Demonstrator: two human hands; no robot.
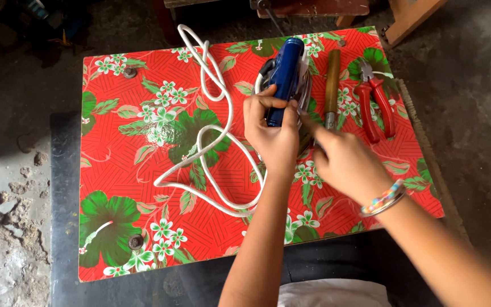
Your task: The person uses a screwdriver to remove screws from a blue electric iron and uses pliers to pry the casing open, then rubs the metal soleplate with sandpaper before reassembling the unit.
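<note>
Gripping blue iron (284,79): left hand (272,133) | right hand (345,162) clenched, pointing beside it | white cord (211,113) left | pliers (376,102) right

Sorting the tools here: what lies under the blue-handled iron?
Under the iron lies the red flowered table cover, with the white cord looping off left. The left hand grips the handle; both hands hide the iron's near end.
</note>
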